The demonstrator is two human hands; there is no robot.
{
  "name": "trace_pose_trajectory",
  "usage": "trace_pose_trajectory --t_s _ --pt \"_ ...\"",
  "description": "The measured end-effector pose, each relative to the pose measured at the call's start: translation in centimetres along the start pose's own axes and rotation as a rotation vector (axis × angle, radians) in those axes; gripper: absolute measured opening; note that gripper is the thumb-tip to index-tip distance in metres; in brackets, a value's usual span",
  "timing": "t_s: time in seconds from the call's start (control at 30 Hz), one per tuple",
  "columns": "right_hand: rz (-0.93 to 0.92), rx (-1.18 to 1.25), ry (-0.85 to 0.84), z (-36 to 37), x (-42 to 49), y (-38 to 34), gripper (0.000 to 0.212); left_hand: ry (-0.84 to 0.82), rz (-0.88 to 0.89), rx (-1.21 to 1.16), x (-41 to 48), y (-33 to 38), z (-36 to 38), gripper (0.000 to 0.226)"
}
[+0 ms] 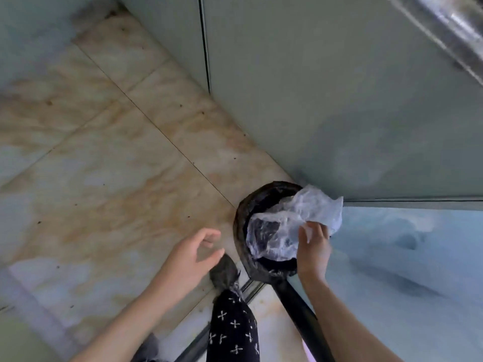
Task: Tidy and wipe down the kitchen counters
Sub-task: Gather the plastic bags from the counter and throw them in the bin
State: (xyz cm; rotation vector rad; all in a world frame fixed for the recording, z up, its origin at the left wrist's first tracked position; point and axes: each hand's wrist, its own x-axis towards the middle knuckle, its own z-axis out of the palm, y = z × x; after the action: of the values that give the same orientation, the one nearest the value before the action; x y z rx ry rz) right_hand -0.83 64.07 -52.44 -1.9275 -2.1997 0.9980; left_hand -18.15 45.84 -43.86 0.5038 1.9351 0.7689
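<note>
I look straight down at a round bin (241, 218) lined with a black bag, standing on the floor against a pale cabinet. My right hand (313, 249) pinches a crumpled clear plastic bag (290, 220) that hangs over the bin's mouth. To the left of the bin my left hand (193, 257) hovers with its fingers apart and nothing in it.
Stained beige floor tiles (109, 158) spread to the left. Pale cabinet doors (326, 100) rise behind the bin, and a glass panel (407, 257) lies to its right. My leg in dark patterned trousers and a grey slipper (224, 273) stand just below the bin.
</note>
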Motion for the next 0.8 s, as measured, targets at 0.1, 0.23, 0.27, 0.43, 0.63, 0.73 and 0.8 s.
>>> trace_pose_trajectory --t_s 0.1,0.23,0.27,0.43,0.63,0.73,0.8 --pt "-0.04 -0.127 -0.223 4.7 1.4 2.6 0.021 -0.021 -0.002 0.018 2.5 -2.0 1.9 0.02" --pt "0.019 -0.19 -0.47 9.6 3.9 4.2 0.024 -0.008 0.004 0.008 5.3 -3.3 2.9 0.017" --pt "0.079 -0.199 -0.538 10.2 4.6 4.4 0.025 -0.008 0.006 0.004 5.7 -3.7 3.1 0.017" --pt "0.217 -0.196 -0.684 9.4 6.8 4.2 0.03 -0.02 -0.014 -0.004 5.7 -4.5 2.5 0.015" --pt "0.171 -0.229 -0.586 0.1 2.6 -3.6 0.036 0.021 -0.039 0.029 -0.2 -0.1 -2.5 0.018" --pt "0.002 -0.283 -0.813 -4.7 -3.0 -9.0 0.03 0.027 -0.042 0.085 -5.6 3.4 -5.7 0.022" --pt "-0.096 -0.327 -0.887 -7.3 -6.9 -12.8 0.026 0.045 -0.062 0.077 -9.9 5.2 -7.6 0.02"
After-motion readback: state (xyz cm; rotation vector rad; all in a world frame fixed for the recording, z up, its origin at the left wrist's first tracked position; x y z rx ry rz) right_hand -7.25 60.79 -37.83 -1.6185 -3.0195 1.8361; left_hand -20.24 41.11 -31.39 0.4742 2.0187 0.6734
